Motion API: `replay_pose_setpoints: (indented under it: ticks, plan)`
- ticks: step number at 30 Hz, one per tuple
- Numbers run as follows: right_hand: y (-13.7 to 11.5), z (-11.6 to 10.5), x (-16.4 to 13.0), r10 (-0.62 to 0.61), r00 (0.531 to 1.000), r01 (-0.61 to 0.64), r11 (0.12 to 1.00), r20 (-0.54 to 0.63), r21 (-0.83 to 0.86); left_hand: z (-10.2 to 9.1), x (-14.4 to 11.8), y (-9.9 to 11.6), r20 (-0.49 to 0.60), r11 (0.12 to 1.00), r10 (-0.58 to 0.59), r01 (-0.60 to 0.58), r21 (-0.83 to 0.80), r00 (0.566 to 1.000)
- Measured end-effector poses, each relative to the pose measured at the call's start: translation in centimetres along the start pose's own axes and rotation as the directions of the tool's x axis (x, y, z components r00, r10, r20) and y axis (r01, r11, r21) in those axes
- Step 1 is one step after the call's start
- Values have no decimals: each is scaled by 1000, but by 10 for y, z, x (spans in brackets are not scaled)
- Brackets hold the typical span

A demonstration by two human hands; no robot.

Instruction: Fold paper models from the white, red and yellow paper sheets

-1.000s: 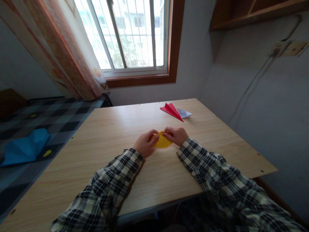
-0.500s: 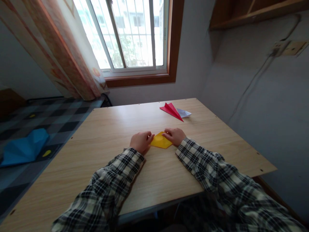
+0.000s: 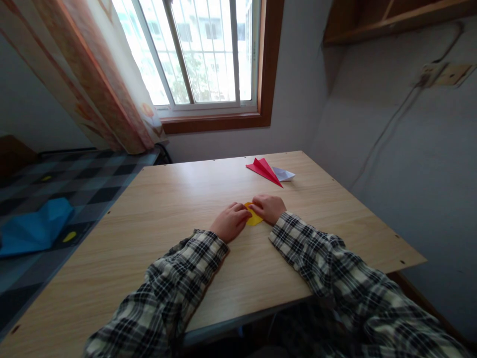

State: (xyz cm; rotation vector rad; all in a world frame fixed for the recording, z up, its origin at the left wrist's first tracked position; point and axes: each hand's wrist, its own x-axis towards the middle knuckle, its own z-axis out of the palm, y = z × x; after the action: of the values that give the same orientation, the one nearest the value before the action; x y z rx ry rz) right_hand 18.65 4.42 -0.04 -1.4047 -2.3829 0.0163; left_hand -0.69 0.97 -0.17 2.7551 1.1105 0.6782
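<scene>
On the far left, a crumpled blue sheet lies on the checked bedcover. Mid-table, our left hand and right hand press together, fingers flat, on a small yellow folded paper, mostly covered. Beyond: red paper plane, white folded paper. No containers seen.

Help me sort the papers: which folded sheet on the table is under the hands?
The yellow paper: both the left hand and right hand press on it. The red paper and white paper lie untouched farther back.
</scene>
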Motion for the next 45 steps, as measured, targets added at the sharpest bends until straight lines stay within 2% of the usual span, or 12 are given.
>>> replay_pose_setpoints:
  ticks: [7, 12, 16, 20, 24, 26, 29, 35, 41, 45]
  plan:
    - [12, 3, 3, 37, 999, -37, 999, 5, -9, 6, -1, -11, -42, 985, -85, 78, -153, 996]
    - [12, 7, 1, 46, 999, -44, 997, 20, -56, 9, -1, -14, -60, 970, -113, 97, -225, 992]
    - [10, 5, -1, 16, 999, -19, 998, -47, -61, 8, -1, -15, -50, 960, -131, 114, -256, 990]
    - [12, 0, -3, -49, 978, 61, 997, -203, 55, 7, -1, -15, -55, 953, -162, 141, -267, 985]
    - [18, 2, -5, -241, 951, 284, 930, -194, 234, 8, -2, -16, -106, 957, -193, 163, -240, 976]
    - [22, 7, -7, -275, 943, 323, 896, -189, 306, 9, -3, -17, -127, 956, -212, 178, -234, 969]
    - [27, 16, -7, -267, 953, 302, 861, -142, 409, 10, -3, -18, -141, 943, -239, 195, -269, 961]
    - [36, 22, -5, -190, 981, 180, 791, -44, 584, 10, -3, -26, -154, 900, -287, 211, -382, 945]
    - [40, 23, -4, -226, 973, 201, 758, -40, 621, 5, -4, -33, -80, 865, -302, 238, -441, 950]
    - [38, 23, -5, -215, 974, 215, 770, -72, 601, 4, -5, -28, -42, 883, -282, 242, -402, 959]
